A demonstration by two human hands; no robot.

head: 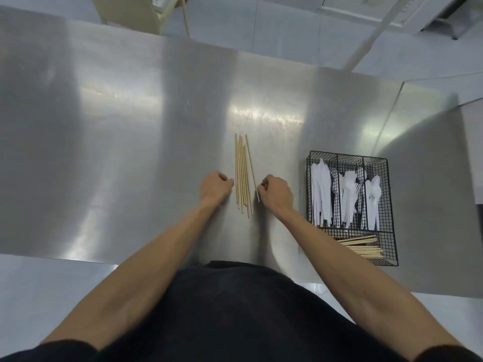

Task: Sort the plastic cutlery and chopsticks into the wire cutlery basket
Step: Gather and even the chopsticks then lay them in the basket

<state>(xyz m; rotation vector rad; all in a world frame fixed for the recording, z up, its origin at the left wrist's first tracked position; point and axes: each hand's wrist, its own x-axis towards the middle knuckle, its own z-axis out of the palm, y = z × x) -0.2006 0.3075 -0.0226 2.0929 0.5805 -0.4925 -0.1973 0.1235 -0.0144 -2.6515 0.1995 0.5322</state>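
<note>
So the loose chopsticks (243, 173) lie on the steel table (117, 152), long axis pointing away from the person, right between both curled hands. The right hand (274, 194) pinches the outermost stick and the left hand (215, 188) sits empty just beside the bundle. The wire basket (392, 218) is off to the right with clear table between, so the right hand looks like the one to carry.

Bare forearms (146, 259) reach from short dark sleeves (52, 350) — a dark top (235, 314), plain, unmarked.

The right forearm covers the basket's (386, 205) lower left corner. Both hands' (215, 188) fingertips curl under, out of sight, so contact with the chopsticks (241, 176) cannot be told. The tabletop (104, 152) is cut off at the frame's left edge.
</note>
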